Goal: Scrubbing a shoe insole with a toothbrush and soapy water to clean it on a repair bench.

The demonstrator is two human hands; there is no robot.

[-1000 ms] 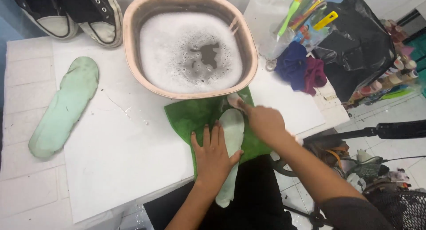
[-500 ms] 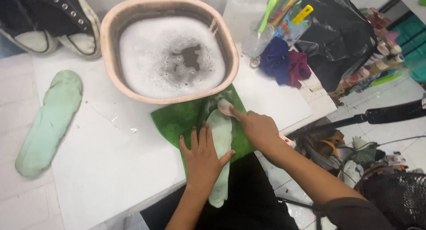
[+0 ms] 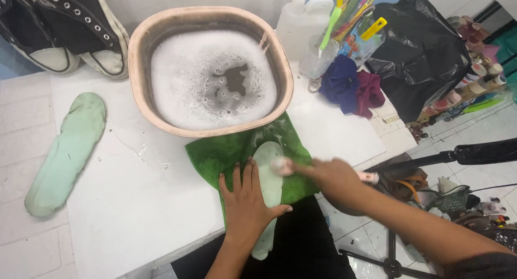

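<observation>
Spare pale-green foam insole lies flat near worktop's left edge. My left hand, fingers spread, presses 2nd insole onto fuzzy green cloth at front edge, below the round sudsy basin. Right hand wraps a small brush, blurred, bristles on insole's toe end.

insole: pale mint-green shoe insole, wet, lying flat lengthwise on the green cloth, its toe end pointing toward the basin, its heel end past the cloth's near edge; partly covered by a flat palm.
brush: small, pale head, blurred, pressed on the insole's toe half, on the side away from the basin; pinkish handle end showing behind the fist.
green cloth: damp towel spread flat, touching the basin's near rim.
</observation>
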